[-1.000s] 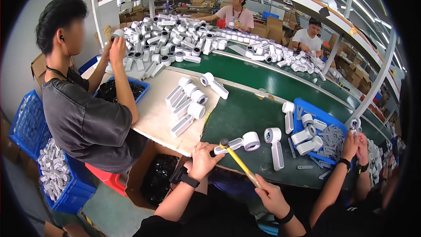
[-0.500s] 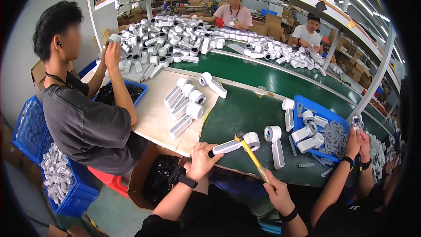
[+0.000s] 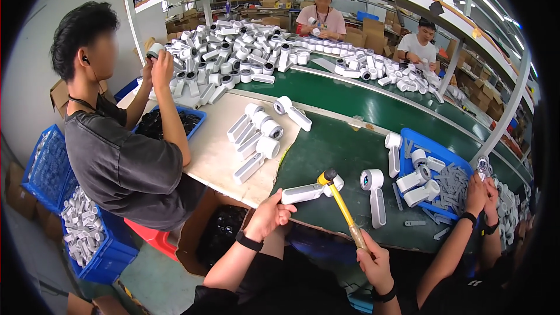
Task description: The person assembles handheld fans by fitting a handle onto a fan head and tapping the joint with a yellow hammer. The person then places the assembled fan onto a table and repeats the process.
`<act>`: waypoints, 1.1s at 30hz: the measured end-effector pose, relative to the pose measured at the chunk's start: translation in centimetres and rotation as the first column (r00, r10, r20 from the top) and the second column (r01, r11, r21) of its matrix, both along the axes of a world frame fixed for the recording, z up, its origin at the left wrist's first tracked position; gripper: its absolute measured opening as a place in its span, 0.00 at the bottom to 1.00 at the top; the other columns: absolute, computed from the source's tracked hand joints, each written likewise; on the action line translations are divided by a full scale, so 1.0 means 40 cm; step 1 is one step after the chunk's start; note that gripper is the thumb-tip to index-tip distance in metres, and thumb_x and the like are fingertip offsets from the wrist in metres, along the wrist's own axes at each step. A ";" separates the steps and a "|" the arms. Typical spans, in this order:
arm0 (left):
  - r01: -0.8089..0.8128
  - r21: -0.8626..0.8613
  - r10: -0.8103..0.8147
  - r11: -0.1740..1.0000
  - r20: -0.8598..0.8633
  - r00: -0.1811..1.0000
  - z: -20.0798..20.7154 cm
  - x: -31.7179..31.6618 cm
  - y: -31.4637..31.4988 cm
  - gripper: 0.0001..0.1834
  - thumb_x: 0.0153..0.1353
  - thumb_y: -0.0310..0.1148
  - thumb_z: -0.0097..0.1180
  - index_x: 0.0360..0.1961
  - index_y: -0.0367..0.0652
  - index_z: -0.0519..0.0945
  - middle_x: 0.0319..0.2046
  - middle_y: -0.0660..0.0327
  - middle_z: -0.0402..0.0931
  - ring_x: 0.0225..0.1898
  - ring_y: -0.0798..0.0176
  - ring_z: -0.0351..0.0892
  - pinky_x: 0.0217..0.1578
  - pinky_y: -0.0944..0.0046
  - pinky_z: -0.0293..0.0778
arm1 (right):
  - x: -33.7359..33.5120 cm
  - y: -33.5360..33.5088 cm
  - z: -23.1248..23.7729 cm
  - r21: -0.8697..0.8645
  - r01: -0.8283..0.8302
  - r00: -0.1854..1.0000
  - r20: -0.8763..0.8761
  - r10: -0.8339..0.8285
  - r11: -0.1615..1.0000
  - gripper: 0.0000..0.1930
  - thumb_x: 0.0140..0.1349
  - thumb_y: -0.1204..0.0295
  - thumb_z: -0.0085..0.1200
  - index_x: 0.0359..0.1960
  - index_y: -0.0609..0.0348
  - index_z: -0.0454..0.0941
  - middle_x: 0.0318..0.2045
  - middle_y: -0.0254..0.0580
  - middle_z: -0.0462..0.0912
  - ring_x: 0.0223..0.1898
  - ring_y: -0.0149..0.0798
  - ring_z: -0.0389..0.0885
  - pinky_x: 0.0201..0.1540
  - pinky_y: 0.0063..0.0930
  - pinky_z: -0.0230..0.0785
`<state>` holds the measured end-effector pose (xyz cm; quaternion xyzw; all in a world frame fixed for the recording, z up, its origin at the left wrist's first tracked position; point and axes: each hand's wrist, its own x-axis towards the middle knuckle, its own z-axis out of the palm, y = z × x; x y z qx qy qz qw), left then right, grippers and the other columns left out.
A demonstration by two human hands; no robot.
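A white and grey handheld fan (image 3: 301, 193) lies at the front edge of the green table top, its round head to the right. My left hand (image 3: 269, 216) has its fingers curled at the handle's left end, thumb side against it. My right hand (image 3: 376, 261) grips the lower handle of a yellow hammer (image 3: 344, 207). The hammer's dark-faced head is over the fan's round head and partly hides it; whether they touch I cannot tell. Just to the right lies a second handheld fan (image 3: 376, 195), with another fan (image 3: 393, 153) behind it.
Several fans (image 3: 252, 166) lie on the beige board at left. At right, a blue tray (image 3: 411, 134) holds fans and grey strips. A large fan pile (image 3: 233, 52) stands beyond. One co-worker (image 3: 116, 140) sits left; a co-worker's hands (image 3: 481, 192) work at right. An open carton (image 3: 186, 233) stands below.
My left hand has turned and loosened around the fan's handle end, its curled fingers now more visible. The hammer stays over the fan's head. The whole view has shifted slightly.
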<state>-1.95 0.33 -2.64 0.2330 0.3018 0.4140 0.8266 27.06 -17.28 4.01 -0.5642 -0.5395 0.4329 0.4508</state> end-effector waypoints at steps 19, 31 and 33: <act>0.219 0.867 0.783 0.447 -0.498 0.373 0.016 0.063 0.031 0.14 0.47 0.29 0.75 0.35 0.40 0.87 0.31 0.55 0.81 0.38 0.52 0.78 0.42 0.56 0.74 | -0.027 0.036 0.025 0.140 -0.173 0.915 0.389 0.107 0.975 0.27 0.66 0.78 0.55 0.67 0.64 0.68 0.38 0.54 0.81 0.36 0.47 0.81 0.46 0.28 0.72; 0.196 0.864 0.748 0.463 -0.500 0.438 -0.011 0.049 0.044 0.17 0.46 0.34 0.76 0.38 0.41 0.88 0.31 0.54 0.82 0.37 0.52 0.80 0.42 0.56 0.75 | -0.088 0.057 -0.003 0.214 -0.314 0.897 0.386 0.215 0.925 0.28 0.64 0.81 0.55 0.67 0.64 0.69 0.34 0.45 0.81 0.32 0.31 0.76 0.41 0.23 0.71; 0.171 0.859 0.729 0.482 -0.501 0.467 -0.001 0.051 0.055 0.18 0.46 0.35 0.76 0.38 0.40 0.88 0.31 0.53 0.82 0.38 0.52 0.80 0.42 0.56 0.75 | -0.081 0.061 -0.006 0.125 -0.338 0.884 0.382 0.270 0.933 0.27 0.64 0.80 0.55 0.67 0.64 0.69 0.34 0.47 0.80 0.32 0.32 0.77 0.42 0.23 0.71</act>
